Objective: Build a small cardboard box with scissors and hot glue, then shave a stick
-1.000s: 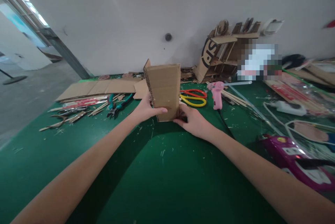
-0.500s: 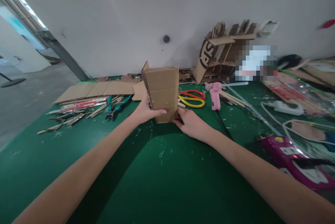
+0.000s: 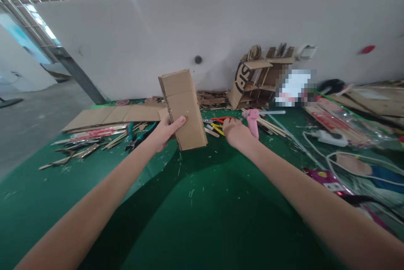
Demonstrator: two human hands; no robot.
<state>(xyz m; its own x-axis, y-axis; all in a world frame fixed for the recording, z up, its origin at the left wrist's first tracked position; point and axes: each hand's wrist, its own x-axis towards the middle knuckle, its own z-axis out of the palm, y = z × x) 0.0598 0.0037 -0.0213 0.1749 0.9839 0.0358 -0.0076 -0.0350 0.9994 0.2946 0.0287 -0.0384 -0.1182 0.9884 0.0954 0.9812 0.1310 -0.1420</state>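
Left hand: grasping; the left hand (image 3: 167, 131) pinches the folded corrugated-cardboard piece (image 3: 184, 110), thumb flat on its near face, fingers behind its left edge and mostly hidden.
Cardboard's place: upright in front of the person, over the near-middle of the green tabletop (image 3: 202, 219); whether its bottom end touches the surface, I cannot tell.
Cardboard's weight and feel: likely very light and dry, with little slip; probably stiff along its folds but easily dented or creased on the broad face, where a faint line runs across the upper part.
Best hold: likely the left edge low down, as the thumb has it, or the folded right corner; a hard squeeze on the middle of the panel could buckle it.
Long axis: closer to upright than flat, leaning with the top end to the left and the bottom end to the right.
Cardboard's facing: broad panel toward the person, narrower side panel turned right, raw fluting along the left edge.
Right hand: the right hand (image 3: 236, 131) is apart from the cardboard, fingers curled at the red-and-yellow-handled scissors (image 3: 217, 129); whether it grips them, I cannot tell.
Beyond the scissors: a pink glue gun (image 3: 252, 123) just right, a cardboard shelf unit (image 3: 238, 89) at the far side.
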